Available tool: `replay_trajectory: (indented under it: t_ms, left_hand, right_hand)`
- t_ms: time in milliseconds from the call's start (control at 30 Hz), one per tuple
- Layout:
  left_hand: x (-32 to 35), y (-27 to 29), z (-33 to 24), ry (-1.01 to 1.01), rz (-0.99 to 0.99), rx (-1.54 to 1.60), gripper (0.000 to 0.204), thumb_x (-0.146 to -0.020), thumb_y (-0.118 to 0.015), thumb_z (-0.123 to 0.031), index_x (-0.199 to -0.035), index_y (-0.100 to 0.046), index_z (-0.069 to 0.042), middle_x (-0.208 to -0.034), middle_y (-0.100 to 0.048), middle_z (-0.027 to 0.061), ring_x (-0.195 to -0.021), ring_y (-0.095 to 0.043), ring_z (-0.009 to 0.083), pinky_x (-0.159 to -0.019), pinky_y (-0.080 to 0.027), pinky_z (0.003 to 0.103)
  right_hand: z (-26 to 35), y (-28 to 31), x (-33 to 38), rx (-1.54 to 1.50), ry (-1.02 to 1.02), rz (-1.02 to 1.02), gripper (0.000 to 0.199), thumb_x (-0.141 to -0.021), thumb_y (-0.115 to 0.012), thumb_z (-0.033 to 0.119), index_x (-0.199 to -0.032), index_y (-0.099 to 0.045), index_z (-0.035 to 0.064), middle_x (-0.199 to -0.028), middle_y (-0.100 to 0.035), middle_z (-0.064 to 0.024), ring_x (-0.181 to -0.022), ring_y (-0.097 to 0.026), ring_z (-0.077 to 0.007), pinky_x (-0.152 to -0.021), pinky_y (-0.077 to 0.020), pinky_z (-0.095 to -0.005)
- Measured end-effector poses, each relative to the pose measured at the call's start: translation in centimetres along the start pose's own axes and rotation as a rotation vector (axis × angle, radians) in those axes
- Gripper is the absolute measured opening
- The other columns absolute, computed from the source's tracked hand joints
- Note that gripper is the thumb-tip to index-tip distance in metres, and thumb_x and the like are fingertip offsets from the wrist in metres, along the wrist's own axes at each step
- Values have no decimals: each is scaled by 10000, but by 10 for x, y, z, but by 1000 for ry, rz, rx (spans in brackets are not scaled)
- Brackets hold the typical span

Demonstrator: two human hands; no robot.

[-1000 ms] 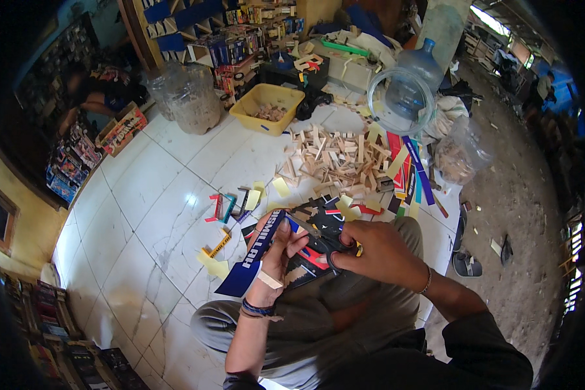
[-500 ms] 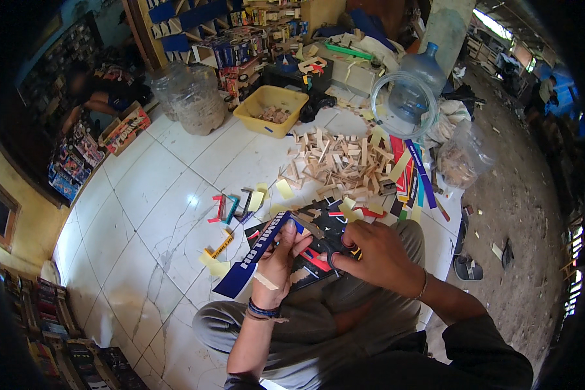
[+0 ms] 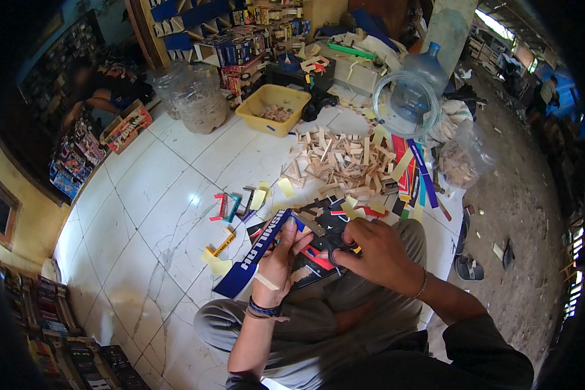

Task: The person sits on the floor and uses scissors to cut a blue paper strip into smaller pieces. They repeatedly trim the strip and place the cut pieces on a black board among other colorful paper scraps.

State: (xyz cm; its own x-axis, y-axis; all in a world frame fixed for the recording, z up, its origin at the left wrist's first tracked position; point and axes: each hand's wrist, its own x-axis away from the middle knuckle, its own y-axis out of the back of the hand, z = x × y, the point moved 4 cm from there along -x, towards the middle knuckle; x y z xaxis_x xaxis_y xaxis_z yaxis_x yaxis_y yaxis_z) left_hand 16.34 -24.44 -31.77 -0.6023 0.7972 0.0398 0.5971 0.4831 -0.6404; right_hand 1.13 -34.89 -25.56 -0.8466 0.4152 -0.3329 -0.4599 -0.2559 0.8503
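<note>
Scissors [image 3: 318, 235] half hidden under right hand [image 3: 377, 257], left hand [image 3: 281, 260] on blue strip [image 3: 250, 257].

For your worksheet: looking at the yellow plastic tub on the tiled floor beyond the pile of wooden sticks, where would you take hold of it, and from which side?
Probably grip the yellow tub by its rim, coming from above at the near long edge. It sits upright and open-topped, its rim stands clear of the small pieces inside, and bare tile lies on the near side, while boxes crowd behind it.

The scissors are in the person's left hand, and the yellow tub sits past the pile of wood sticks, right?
Not quite. The scissors are in the right hand; the left hand holds a blue strip. The head view shows it. The yellow tub does sit past the wood sticks.
</note>
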Motion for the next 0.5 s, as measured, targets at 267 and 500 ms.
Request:
replay_trajectory:
  t_ms: [267, 500]
  left_hand:
    - [0, -1, 0, -1, -5, -3, 216, -1006, -584, -149, -1196, -628, -56, -1047, -684, 52, -938, -690, 166, -841, -577, 317]
    - [-1, 0, 3, 2, -12, -16, 196, -1007, -582, -144, -1176, -635, -59, -1029, -683, 53, -928, -693, 169, -834, -582, 315]
  right_hand:
    - [0, 1, -1, -18, 16, 1, 342, -775, -778, 301, -858, -543, 67, -812, -624, -84, -710, -628, -310, -663, -488, -424]
    - [0, 1, -2, -22, -1, 13, 350, -781, -774, 316, -860, -550, 59, -826, -633, -91, -717, -631, -315, -676, -489, -422]
